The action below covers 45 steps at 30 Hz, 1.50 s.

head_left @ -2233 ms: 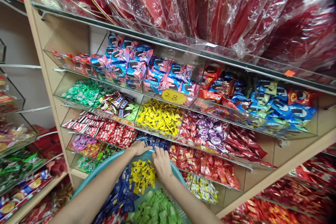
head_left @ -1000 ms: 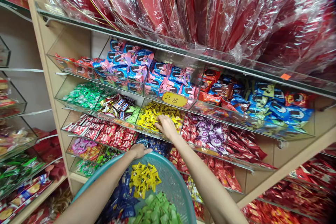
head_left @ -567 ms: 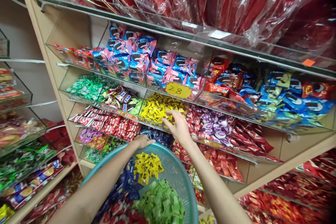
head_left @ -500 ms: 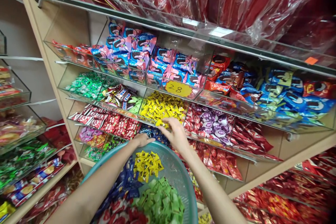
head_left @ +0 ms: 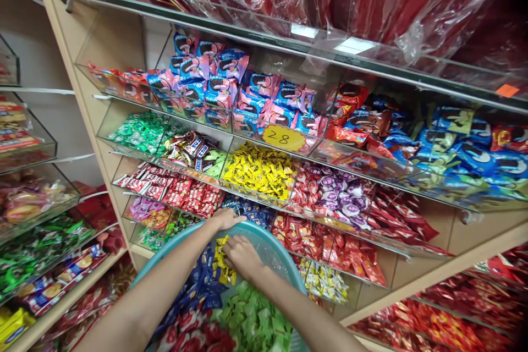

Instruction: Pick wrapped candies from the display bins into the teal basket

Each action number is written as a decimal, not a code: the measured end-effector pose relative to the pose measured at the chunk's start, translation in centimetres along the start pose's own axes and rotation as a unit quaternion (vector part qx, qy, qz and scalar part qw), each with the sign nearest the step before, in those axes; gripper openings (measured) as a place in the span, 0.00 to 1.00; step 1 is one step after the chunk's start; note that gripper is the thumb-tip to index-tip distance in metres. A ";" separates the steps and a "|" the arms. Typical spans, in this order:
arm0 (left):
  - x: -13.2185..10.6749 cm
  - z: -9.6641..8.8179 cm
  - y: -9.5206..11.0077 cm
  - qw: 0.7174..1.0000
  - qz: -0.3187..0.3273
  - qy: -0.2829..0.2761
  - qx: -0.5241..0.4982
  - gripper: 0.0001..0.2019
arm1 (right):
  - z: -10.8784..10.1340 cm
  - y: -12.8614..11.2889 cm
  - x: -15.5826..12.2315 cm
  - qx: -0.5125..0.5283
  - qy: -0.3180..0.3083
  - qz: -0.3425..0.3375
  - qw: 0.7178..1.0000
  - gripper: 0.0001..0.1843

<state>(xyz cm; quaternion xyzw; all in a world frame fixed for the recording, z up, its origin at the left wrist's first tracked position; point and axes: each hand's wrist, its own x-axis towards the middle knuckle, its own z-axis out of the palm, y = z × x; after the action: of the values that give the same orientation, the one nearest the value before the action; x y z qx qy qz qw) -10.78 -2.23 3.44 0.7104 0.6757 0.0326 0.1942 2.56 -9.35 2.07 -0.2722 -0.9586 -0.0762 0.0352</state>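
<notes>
My left hand [head_left: 227,218] is closed over the far rim of a round teal plastic basket [head_left: 297,280]. Inside the basket, my right hand [head_left: 243,254] is curled, knuckles up, against a small heap of yellow-wrapped candies [head_left: 223,264]; its fingertips are partly hidden among them. Around that heap lie blue-wrapped candies [head_left: 198,283], green-wrapped candies [head_left: 258,316] and red-and-white wrapped candies [head_left: 192,335]. Beyond the rim, a shelf bin of loose yellow-wrapped candies [head_left: 259,171] sits between chocolate bars [head_left: 196,149] and purple-wrapped candies [head_left: 338,190].
Clear-fronted shelf bins rise in tiers before me, with blue and pink cookie packs [head_left: 206,80] higher up and a yellow price tag [head_left: 284,137] reading 28. A glass shelf edge [head_left: 264,38] juts out above. More candy shelves [head_left: 37,239] stand at left.
From the yellow candy bin, where it had yellow candies at its fingers, my right hand has come down into the basket. My left hand stays on the rim.
</notes>
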 end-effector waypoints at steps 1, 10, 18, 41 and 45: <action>0.0 0.0 0.0 1.000 0.004 0.003 0.001 0.36 | 0.2 -0.1 0.3 -0.006 0.001 -0.001 1.000 0.07; 0.5 0.5 -0.6 1.000 0.006 0.025 -0.011 0.34 | -1.8 0.1 0.2 -0.004 0.033 0.028 0.999 0.13; 1.1 0.6 -0.7 1.000 0.017 0.018 0.002 0.30 | -10.1 4.3 -1.7 0.006 0.155 0.070 0.985 0.12; 0.5 0.6 -1.1 1.000 0.018 0.011 -0.018 0.35 | -12.2 11.2 4.4 0.018 0.163 0.136 0.977 0.15; 0.5 0.7 -1.1 1.000 0.018 0.010 -0.016 0.36 | -12.3 11.0 4.9 -0.008 0.198 0.164 0.966 0.17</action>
<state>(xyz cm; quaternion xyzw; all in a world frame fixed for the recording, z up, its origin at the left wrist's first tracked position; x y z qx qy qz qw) -11.59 -1.85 2.35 0.7191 0.6640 0.0540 0.1980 4.50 0.40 16.10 -0.4058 -0.8739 -0.1292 0.2344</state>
